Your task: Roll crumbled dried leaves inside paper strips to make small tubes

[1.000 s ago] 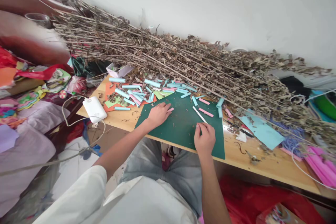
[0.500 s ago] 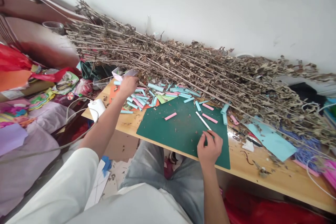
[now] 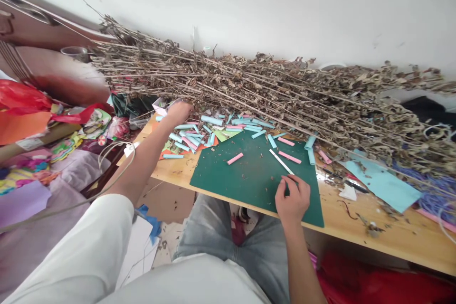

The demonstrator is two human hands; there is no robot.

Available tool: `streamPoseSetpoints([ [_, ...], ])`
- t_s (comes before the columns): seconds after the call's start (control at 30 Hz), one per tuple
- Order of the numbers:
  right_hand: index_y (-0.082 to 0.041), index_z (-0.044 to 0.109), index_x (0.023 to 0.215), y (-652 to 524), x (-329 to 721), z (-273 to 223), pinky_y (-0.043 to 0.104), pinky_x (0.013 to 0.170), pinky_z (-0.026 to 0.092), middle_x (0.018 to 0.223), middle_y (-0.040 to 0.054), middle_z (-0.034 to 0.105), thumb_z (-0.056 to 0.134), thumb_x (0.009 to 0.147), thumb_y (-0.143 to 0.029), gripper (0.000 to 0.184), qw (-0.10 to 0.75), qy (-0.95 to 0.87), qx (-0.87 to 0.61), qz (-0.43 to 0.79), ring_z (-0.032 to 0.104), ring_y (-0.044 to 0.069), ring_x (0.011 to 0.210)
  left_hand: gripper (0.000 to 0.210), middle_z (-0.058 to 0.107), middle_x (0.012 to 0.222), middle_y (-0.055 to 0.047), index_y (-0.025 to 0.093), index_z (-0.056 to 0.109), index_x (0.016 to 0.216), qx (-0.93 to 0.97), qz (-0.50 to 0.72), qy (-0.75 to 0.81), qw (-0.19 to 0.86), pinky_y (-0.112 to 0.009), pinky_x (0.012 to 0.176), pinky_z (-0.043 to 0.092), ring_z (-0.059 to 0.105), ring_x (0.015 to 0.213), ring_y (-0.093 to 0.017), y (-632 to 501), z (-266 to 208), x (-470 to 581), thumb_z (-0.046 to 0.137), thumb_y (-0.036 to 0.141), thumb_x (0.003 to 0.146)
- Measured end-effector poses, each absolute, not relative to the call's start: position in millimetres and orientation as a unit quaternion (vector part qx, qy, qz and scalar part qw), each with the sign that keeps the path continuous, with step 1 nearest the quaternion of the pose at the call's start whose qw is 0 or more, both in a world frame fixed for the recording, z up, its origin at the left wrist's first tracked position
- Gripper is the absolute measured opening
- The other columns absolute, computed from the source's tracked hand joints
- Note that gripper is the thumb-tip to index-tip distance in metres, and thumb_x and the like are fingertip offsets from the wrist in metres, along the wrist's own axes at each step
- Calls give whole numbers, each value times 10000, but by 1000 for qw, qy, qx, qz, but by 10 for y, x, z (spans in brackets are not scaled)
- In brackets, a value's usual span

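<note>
My left hand [image 3: 181, 112] reaches to the back left of the table, beside a small pale lilac box [image 3: 161, 105] and under the edge of the dried stems. Its fingers curl downward, and whatever lies between them is hidden. My right hand [image 3: 293, 198] rests on the green mat [image 3: 228, 180], fingers curled over the lower end of a thin white stick [image 3: 279, 159]. Close to the stick lie pink paper rolls [image 3: 289, 157]. Many blue paper rolls [image 3: 211, 120] are heaped right of my left hand, over orange and light green paper [image 3: 225, 135].
A long pile of dried leafy stems [image 3: 242, 80] runs along the wall. Light blue paper [image 3: 384, 183], a black pen [image 3: 356, 186] and crumpled white tissue [image 3: 347, 193] lie on the right. A cable [image 3: 117, 178] crosses my left forearm. Cloth and coloured paper [image 3: 26, 204] fill the left.
The camera view has shifted slightly, so the table appears moved. My left hand has shifted slightly rightward at the lilac box. My right hand and the white stick stay together.
</note>
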State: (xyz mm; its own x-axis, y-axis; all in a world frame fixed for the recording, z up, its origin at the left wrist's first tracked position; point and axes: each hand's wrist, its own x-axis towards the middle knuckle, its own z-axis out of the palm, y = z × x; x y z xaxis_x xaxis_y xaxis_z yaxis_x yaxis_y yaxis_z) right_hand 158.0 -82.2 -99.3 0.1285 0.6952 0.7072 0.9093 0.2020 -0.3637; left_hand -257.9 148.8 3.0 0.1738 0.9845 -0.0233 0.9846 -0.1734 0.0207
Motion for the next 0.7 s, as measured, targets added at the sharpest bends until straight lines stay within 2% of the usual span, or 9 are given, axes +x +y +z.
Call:
streamPoseSetpoints([
  [0.1,-159,692,920,-819,1581,-997,387,836,509,982,126,663,585,854,-152,126,425,-652,-615,-125,595,240,934,290,719,1015,-116,192,728,1023,752,28,658,-30,-293,820,464,635,1007,-261,1422,177,-2633,491,212,857],
  [0.2,-168,692,924,-829,1587,-1004,397,836,509,978,123,659,574,862,-157,134,427,-655,-612,-121,598,244,941,275,719,1034,-105,165,732,1013,748,142,648,-29,-296,854,462,629,996,-246,1266,302,-2546,517,220,851],
  [0.27,-170,691,925,-844,1568,-985,401,832,510,983,126,658,567,867,-161,137,428,-655,-611,-120,598,246,943,265,725,997,-91,148,732,1010,741,235,628,6,-302,852,467,641,922,-227,1091,320,-2340,538,226,847],
  [0.37,-169,687,969,-839,1464,-884,412,852,512,992,133,660,556,877,-168,160,422,-670,-602,-102,598,252,960,239,730,919,-64,159,743,974,770,289,556,117,-291,811,482,648,834,-196,736,199,-1829,542,223,862],
  [0.47,-169,647,1132,-748,1305,-708,416,881,517,1028,134,671,562,884,-206,265,430,-690,-581,-31,608,252,990,224,725,911,-72,168,749,950,792,306,484,213,-280,798,490,651,836,-186,382,-52,-1257,539,196,879],
  [0.57,-191,536,1323,-589,1206,-547,358,798,556,1065,116,679,565,898,-283,436,453,-666,-582,111,642,221,953,224,712,945,-89,162,748,943,777,335,465,261,-280,782,499,650,845,-186,132,-290,-834,532,165,886],
  [0.63,-210,567,1297,-495,1203,-492,340,787,564,1092,106,683,567,899,-310,410,456,-660,-568,183,655,208,947,224,712,956,-88,160,747,934,762,348,467,285,-280,778,500,654,862,-189,32,-390,-668,531,139,882],
  [0.7,-223,655,1170,-441,1230,-482,329,781,563,1076,88,694,569,898,-307,297,454,-664,-552,220,664,192,899,228,715,959,-81,166,746,945,752,356,464,303,-278,781,501,656,865,-186,-31,-440,-570,530,131,883],
])
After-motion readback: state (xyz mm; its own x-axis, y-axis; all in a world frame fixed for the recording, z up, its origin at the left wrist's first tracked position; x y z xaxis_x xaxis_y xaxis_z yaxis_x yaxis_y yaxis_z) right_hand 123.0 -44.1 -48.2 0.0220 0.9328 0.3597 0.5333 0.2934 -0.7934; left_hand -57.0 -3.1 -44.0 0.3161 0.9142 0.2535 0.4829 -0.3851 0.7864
